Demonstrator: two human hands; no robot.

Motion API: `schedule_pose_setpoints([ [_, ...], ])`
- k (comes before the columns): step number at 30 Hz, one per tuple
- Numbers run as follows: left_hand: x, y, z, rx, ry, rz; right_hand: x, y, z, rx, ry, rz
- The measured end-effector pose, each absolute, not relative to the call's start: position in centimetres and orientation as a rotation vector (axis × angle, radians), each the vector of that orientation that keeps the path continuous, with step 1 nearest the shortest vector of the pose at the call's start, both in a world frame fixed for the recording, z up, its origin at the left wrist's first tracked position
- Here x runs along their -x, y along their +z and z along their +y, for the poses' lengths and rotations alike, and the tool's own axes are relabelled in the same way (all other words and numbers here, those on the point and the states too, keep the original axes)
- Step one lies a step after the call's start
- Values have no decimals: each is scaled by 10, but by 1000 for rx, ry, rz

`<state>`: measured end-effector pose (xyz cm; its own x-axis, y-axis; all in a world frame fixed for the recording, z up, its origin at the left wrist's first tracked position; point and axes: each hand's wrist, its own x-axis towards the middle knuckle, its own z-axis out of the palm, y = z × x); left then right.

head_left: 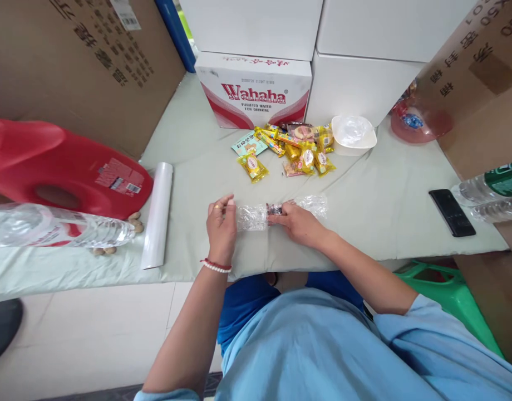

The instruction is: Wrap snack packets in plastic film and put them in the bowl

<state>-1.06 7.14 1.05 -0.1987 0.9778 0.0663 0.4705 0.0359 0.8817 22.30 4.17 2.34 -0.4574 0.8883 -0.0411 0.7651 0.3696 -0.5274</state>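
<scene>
A strip of clear, crinkled plastic wrap (251, 218) lies flat across the cloth in front of me. My left hand (221, 227), with a red and white bead bracelet at its wrist, grips the strip's left end between thumb and fingers. On the strip sits a small packet (274, 209) with dark printing, partly covered by fingers. My right hand (301, 224) holds that packet from the right, thumb and index finger against it. The rest of the strip stretches out behind the right hand. What is inside the packet cannot be seen.
Yellow-wrapped snacks (306, 158) lie heaped beside a white bowl (354, 146), before a Wahaha box (256, 100). A white roll (157, 217), red jug (114, 184) and water bottle (68, 225) are left. A phone (452, 213) and pink bowl (421, 125) are right.
</scene>
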Motion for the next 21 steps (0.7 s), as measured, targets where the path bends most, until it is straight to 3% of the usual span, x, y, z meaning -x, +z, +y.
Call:
schedule_pose_setpoints([
  [6, -4, 3, 90, -1867, 520, 1707, -232, 29, 45, 1246, 792, -2293],
  [17, -19, 29, 61, -1279, 866, 1399, -227, 14, 47, 1270, 901, -2085],
  [21, -50, 28, 60, -1471, 880, 1398, -233, 13, 47, 1261, 1184, -1837],
])
